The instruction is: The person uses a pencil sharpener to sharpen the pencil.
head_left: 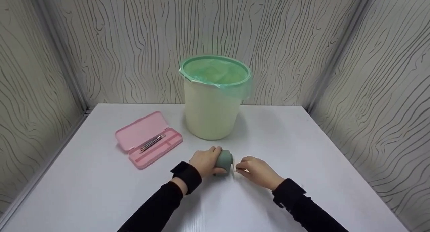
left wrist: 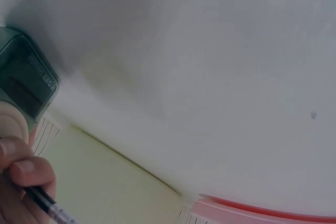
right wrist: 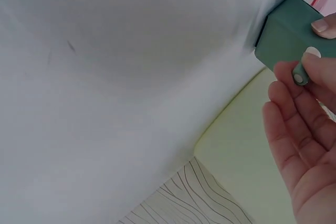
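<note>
Behind everything stand the pale walls [head_left: 134,40], patterned with dark woodgrain lines, and before them is the white table [head_left: 84,178]. The biggest thing on it is a pale cream bin [head_left: 211,114] with a green rim; a thin green liner [head_left: 215,71] sags inside it and folds over the edge. Near its foot, on the left, lies a pink pencil case [head_left: 137,128], lid folded back, its tray split into compartments.

In front of the bin a person's left hand [head_left: 206,161] grips a green pencil sharpener [head_left: 223,162], thumb and fingers wrapped about its body. The right hand [head_left: 257,171] is just beside it, thumb and finger pinching the crank knob.

The sharpener has a dark window [left wrist: 23,85] carrying light lettering, too blurred for me to read. Slim patterned pencils [head_left: 153,144] lie lengthwise together in the case's tray. Another pencil [left wrist: 41,198], dark with a silvery stretch, runs among fingertips beside the sharpener's pale round part [left wrist: 11,121]. Smallest is that crank knob [right wrist: 301,76], green with a pale end.
</note>
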Action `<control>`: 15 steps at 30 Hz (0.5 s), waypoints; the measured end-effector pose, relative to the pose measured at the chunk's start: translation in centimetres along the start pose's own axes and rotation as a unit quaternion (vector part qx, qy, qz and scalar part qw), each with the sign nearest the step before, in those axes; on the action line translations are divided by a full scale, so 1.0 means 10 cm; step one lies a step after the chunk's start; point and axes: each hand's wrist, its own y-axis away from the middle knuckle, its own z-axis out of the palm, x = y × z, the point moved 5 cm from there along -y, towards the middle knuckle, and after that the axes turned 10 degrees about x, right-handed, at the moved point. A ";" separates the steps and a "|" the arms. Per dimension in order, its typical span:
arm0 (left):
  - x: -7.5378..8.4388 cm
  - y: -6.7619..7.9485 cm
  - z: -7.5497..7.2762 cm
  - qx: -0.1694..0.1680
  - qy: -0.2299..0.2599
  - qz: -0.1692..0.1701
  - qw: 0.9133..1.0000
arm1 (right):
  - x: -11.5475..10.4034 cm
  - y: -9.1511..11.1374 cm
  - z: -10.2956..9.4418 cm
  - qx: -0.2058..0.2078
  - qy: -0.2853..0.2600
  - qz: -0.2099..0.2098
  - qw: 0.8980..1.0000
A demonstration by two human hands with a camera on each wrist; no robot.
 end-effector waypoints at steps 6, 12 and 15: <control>0.02 -0.01 -0.01 -0.006 -0.004 -0.003 1.000 | -0.01 0.00 -0.10 0.017 0.005 -0.013 1.000; 0.01 -0.01 -0.01 -0.004 -0.009 0.006 1.000 | -0.01 -0.08 -0.23 0.048 0.006 -0.015 0.999; 0.01 0.00 0.00 -0.004 -0.006 0.007 1.000 | 0.02 -0.15 -0.28 0.064 0.018 -0.014 0.998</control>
